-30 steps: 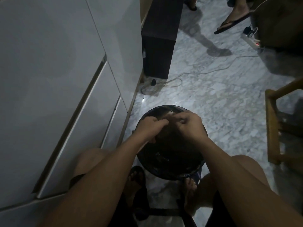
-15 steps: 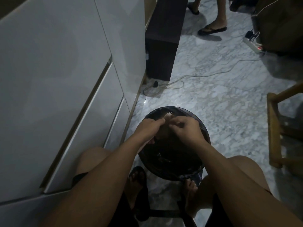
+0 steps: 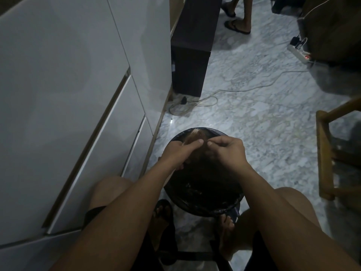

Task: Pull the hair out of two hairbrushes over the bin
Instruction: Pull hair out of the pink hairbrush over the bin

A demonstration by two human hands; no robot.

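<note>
The hairbrush [image 3: 195, 136] is held directly over the bin [image 3: 203, 192], near the bin's far rim; only its pale wooden-looking head shows above the knuckles, and the rest is hidden by the hands. The left hand [image 3: 178, 153] is wrapped around it, thumb laid across the top, fingers curled under. The right hand [image 3: 227, 151] sits just beside it, also above the bin, its fingertips [image 3: 212, 144] drawn together in a pinch at the brush; whether they have strands of hair between them is too dim and too fine to tell.

As for progress, this looks like the middle of cleaning one brush. The bin is lined with a dark bag and something tangled lies at its bottom toward the near side, which may be hair already dropped, though the gloom leaves that uncertain. No second brush is visible anywhere around the bin, so I cannot say whether this is the first or the second, nor how much hair remains in the one being worked.

Around the bin: the person's bare knees and sandalled feet flank its near side, white cabinet fronts [image 3: 78, 114] run along its left, a dark cabinet [image 3: 192, 55] and a trailing cable [image 3: 244, 89] lie beyond it on the marble floor [image 3: 263, 133], a wooden chair frame [image 3: 324, 153] stands to its right, and another person's feet are well beyond it
</note>
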